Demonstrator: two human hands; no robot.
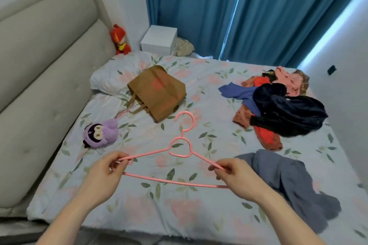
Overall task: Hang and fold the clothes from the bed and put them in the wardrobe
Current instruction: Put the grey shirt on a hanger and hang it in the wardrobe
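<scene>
I hold a pink plastic hanger (180,150) flat above the bed (199,209), hook pointing away from me. My left hand (106,173) pinches its left shoulder end. My right hand (234,175) pinches its right shoulder end. A grey garment (288,183) lies crumpled on the floral sheet just right of my right hand. Further back on the right sits a pile of clothes (278,109) in black, blue, red, orange and pink.
A brown paper bag (159,93) lies on its side mid-bed beside a pillow (115,73). A purple plush toy (100,133) rests near the padded headboard (43,77). A red plush (119,40), a white box (159,40) and blue curtains (239,10) stand behind.
</scene>
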